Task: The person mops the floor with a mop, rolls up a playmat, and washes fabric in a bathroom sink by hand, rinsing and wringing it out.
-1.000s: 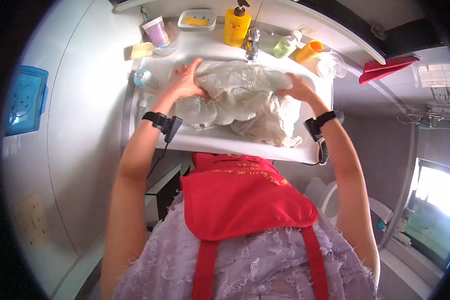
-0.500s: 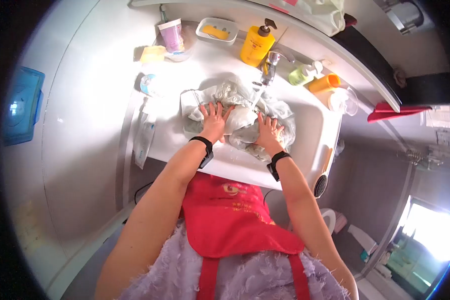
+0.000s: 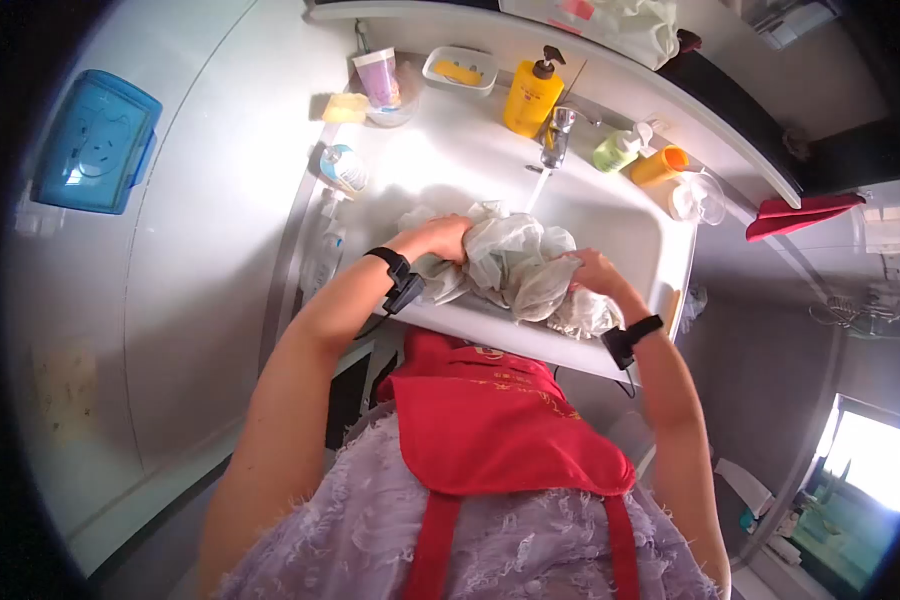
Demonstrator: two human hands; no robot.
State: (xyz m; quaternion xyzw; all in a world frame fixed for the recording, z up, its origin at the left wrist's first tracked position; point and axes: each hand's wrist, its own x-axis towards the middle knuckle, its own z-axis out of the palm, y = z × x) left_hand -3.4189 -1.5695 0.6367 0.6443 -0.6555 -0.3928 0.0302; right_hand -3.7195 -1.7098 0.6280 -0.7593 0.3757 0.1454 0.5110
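A bunched, wet, sheer white cloth [image 3: 515, 255] is in the front of the white sink [image 3: 638, 232]. My left hand [image 3: 448, 238] grips its left side, the fingers curled in and partly hidden by folds. On the right side, my right hand [image 3: 595, 272] is closed on another gathered part of the same cloth. A thin stream of water falls behind the cloth from the chrome faucet [image 3: 558, 138]. Black bands with small devices are on both wrists.
Behind the sink stand a yellow pump bottle [image 3: 533, 98], a soap dish [image 3: 460, 72], a purple cup [image 3: 378, 80], a green bottle [image 3: 618, 150] and an orange cup [image 3: 660, 166]. A clear bottle [image 3: 343, 168] is at left. A shelf edge [image 3: 610, 70] juts over the back.
Both hands were spread flat, pressing on the cloth in the basin. Now they are closed on it, farther apart, and the cloth is bunched up nearer the front rim. The view has shifted.
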